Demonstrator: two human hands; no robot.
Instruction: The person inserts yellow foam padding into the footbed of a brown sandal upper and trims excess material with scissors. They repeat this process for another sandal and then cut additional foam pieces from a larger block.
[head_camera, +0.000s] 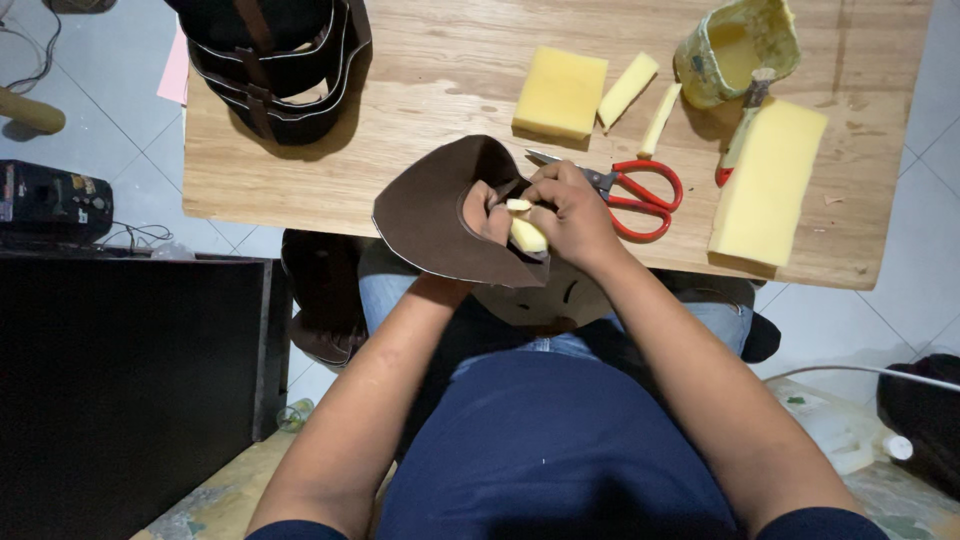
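A curved brown leather piece (430, 215) is held up at the table's near edge. My left hand (487, 212) is mostly hidden behind and under it, with the fingers showing through its opening as they grip it. My right hand (566, 212) pinches a small yellow foam strip (526, 235) and presses it against the inside of the leather. Red-handled scissors (630, 190) lie on the wooden table (440, 80) just right of my right hand.
Yellow foam blocks (560, 92) and strips (627, 90) lie at the back, a large foam slab (768, 185) at the right. A glue-stained can (735, 50) with a brush (742, 135) stands far right. Stacked dark leather pieces (280, 60) sit far left. A black cabinet (120, 380) is on the left.
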